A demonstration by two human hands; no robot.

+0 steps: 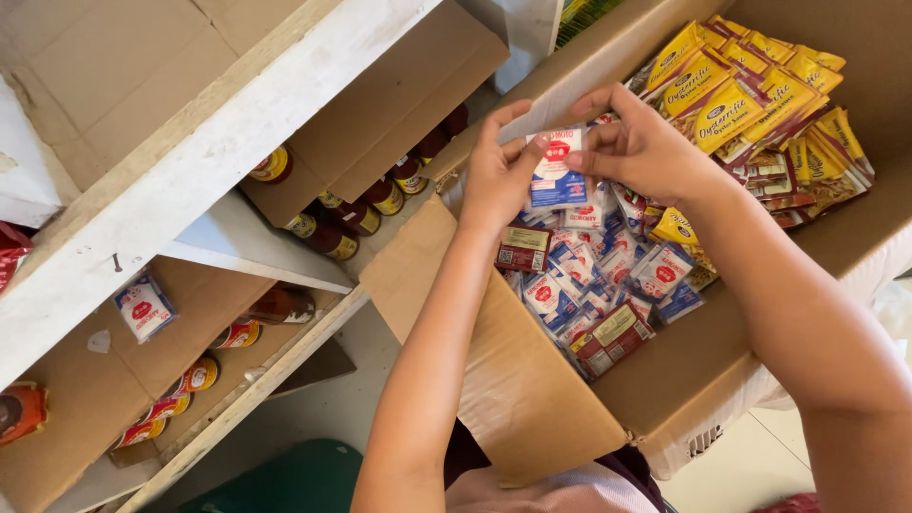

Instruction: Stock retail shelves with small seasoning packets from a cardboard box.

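Both my hands hold one small white and blue sachet (557, 169) with a red mark, above an open cardboard box (532, 399). My left hand (496, 173) pinches its left edge. My right hand (638, 144) grips its top right corner. Under them lies a heap of several similar white and blue sachets (589, 275) with a few dark red ones mixed in. Yellow sachets (750, 95) are stacked at the box's far right.
A white wooden shelf unit (180, 180) stands at the left. Several small bottles with yellow labels (366, 214) sit in a cardboard tray on it. One white and blue sachet (144, 307) lies on a lower shelf beside more bottles (190, 380). A green object (285, 480) is below.
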